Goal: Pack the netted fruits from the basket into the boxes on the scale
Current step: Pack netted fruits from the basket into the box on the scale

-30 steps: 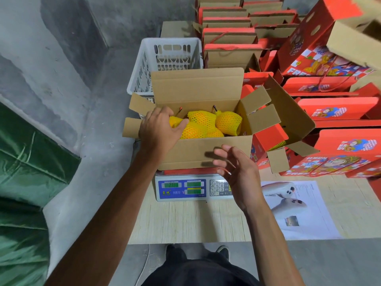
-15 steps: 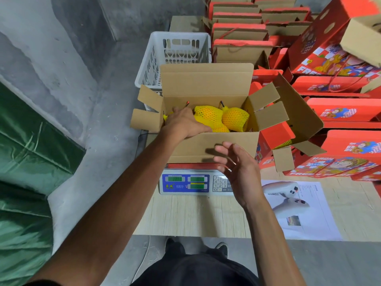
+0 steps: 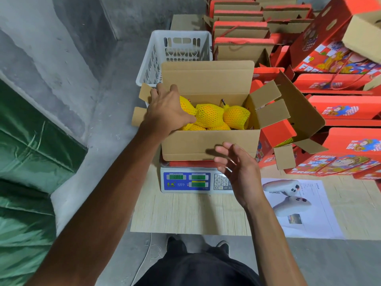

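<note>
An open brown cardboard box (image 3: 208, 145) stands on a white and blue scale (image 3: 187, 181). Several fruits in yellow foam netting (image 3: 210, 117) fill it. My left hand (image 3: 167, 109) reaches over the box's left end with fingers stretched toward the far left flap, its palm above the leftmost fruit. It grips nothing that I can see. My right hand (image 3: 237, 172) hovers empty in front of the box, above the scale's keypad, fingers spread. The white plastic basket (image 3: 175, 54) stands behind the box; its contents are hidden.
Stacks of red printed gift boxes (image 3: 340, 112) crowd the right side and the back. A printed sheet (image 3: 299, 205) lies on the wooden tabletop (image 3: 185, 213) right of the scale. A concrete wall and green tarpaulin (image 3: 26, 162) are on the left.
My left hand has moved from the near left of the box, on the fruits, toward its far left corner. My right hand has stayed in front of the box.
</note>
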`<state>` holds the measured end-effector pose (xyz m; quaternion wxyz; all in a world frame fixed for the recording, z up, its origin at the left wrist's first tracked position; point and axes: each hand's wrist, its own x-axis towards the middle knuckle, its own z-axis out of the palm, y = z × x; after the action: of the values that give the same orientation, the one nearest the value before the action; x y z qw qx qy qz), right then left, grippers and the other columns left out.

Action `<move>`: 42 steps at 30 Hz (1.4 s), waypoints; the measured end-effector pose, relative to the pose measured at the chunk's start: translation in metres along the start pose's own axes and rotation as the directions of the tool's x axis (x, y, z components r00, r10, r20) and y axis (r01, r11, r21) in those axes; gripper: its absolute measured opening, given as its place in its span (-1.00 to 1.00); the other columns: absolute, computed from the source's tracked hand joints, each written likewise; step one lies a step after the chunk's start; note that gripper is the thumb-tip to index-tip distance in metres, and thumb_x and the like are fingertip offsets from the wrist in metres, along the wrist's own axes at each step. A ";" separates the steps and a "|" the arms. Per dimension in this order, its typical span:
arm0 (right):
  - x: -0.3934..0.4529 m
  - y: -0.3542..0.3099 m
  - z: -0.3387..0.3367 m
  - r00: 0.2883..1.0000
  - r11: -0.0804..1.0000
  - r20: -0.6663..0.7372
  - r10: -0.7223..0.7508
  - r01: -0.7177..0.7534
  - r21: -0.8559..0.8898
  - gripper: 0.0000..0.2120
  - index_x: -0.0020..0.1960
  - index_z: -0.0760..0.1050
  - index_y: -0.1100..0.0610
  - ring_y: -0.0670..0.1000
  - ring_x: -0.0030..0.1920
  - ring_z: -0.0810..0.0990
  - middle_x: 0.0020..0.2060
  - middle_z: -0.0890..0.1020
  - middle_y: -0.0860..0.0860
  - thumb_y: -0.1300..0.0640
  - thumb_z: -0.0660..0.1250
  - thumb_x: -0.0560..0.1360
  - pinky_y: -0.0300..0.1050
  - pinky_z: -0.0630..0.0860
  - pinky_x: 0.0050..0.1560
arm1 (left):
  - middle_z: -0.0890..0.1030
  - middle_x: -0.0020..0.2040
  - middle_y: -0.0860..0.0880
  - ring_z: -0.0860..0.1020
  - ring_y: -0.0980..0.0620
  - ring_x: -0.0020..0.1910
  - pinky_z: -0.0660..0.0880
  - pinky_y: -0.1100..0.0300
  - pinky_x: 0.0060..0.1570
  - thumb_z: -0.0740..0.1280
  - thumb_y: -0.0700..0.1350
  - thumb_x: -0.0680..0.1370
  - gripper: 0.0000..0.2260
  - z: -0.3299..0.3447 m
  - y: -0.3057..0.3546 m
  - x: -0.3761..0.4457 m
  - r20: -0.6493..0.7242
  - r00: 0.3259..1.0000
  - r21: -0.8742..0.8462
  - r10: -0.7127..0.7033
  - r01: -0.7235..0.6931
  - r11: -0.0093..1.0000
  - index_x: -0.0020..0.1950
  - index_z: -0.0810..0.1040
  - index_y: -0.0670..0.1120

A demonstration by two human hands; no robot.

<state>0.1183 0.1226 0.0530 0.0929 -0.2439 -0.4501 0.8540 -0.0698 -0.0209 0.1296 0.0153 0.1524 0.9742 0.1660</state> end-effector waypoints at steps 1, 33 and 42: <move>0.000 0.000 0.001 1.000 1.000 -0.001 0.001 -0.001 -0.004 -0.73 0.17 0.63 0.12 -0.01 -0.15 0.71 0.09 0.74 0.14 0.05 0.19 0.70 -0.21 0.60 -0.21 | 0.36 0.31 -0.20 0.31 -0.24 0.36 0.46 -0.16 0.21 0.57 0.23 0.28 -0.23 -0.001 0.001 -0.002 -0.010 1.000 -0.013 0.008 -0.009 1.000 0.34 0.42 -0.11; 0.007 -0.007 0.012 0.999 0.999 0.028 -0.036 0.035 0.004 -0.74 0.17 0.61 0.16 -0.01 -0.19 0.71 0.05 0.74 0.15 0.07 0.19 0.70 -0.20 0.59 -0.24 | 0.66 0.21 0.04 0.57 0.03 0.18 0.53 0.00 0.12 0.38 0.37 0.50 -0.52 0.023 0.000 -0.003 0.024 0.994 -0.283 0.105 -0.094 0.954 0.12 0.67 -0.02; 0.056 -0.096 0.023 0.946 0.881 0.182 -0.269 0.318 -0.351 -0.88 0.09 0.61 0.21 0.13 -0.10 0.73 -0.04 0.73 0.18 0.17 0.33 0.65 -0.03 0.69 -0.05 | 0.66 0.10 0.10 0.58 0.02 0.15 0.54 -0.07 0.16 0.35 0.34 0.51 -0.61 0.038 0.000 -0.010 -0.024 0.990 -0.388 0.141 -0.139 0.911 0.07 0.64 0.05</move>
<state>0.0525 0.1823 0.1239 0.1437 -0.1307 -0.6419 0.7418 -0.0570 -0.0112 0.0933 0.0356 0.2160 0.9085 0.3560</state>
